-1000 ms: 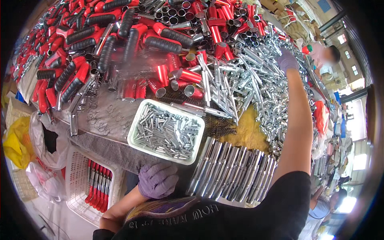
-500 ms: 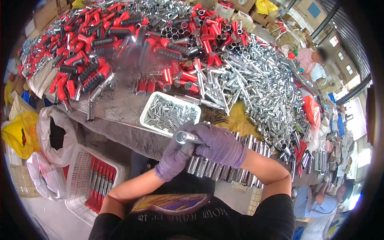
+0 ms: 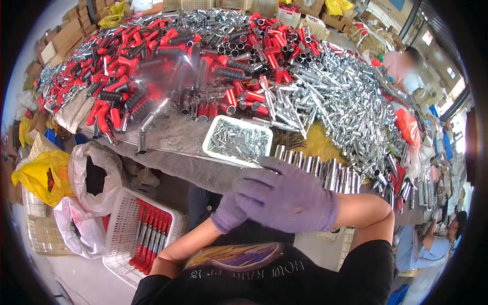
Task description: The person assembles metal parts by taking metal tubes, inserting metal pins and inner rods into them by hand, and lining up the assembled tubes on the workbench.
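Both my hands wear purple knit gloves and meet in front of my chest at the table's near edge. My right hand lies across the left with its fingers stretched out and a little apart. Behind it, my left hand shows only its wrist and back; its fingers are hidden. The metal tube seen earlier between the hands is out of sight. Just beyond them, a white tray holds many small metal pins. A row of shiny metal tubes lines the table edge to the right of the tray.
Red-and-black handles pile up at left, silver metal parts at right. A bent tube juts over the edge. Below left stand a white crate of red-ended rods and open sacks. Other people sit at right.
The right hand has opened from its grip and swung over the left, covering the metal tube. The whole view has shifted slightly, so the table appears farther right.
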The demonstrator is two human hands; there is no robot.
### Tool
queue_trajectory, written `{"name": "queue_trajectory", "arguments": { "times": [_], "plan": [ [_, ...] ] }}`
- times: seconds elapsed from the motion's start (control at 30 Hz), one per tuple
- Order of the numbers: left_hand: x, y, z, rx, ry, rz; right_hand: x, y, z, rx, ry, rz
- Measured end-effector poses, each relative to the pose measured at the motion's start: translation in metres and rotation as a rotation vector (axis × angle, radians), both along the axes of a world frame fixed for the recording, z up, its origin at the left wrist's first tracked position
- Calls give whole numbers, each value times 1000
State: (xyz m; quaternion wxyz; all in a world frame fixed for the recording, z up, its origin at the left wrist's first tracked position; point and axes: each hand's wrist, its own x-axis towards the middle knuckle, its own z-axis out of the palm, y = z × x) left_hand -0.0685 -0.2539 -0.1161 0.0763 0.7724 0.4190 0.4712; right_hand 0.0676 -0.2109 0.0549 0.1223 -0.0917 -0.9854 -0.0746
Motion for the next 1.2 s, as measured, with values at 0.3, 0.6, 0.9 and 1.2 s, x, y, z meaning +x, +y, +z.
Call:
{"name": "queue_trajectory", "arguments": {
  "times": [0.3,0.6,0.9,1.2],
  "plan": [
    [-26,-36,49,-610,-908,-209,6,-19,-70,-931,278,-298],
    [-59,-22,43,-543,-1412,-270,52,-13,-58,-711,146,-348],
    [-45,-17,25,-1136,-448,-623,5,36,-31,-405,-543,-178],
    [-68,-57,1,-1273,-1033,-416,-67,91,-72,-691,-580,21]
  ]
}}
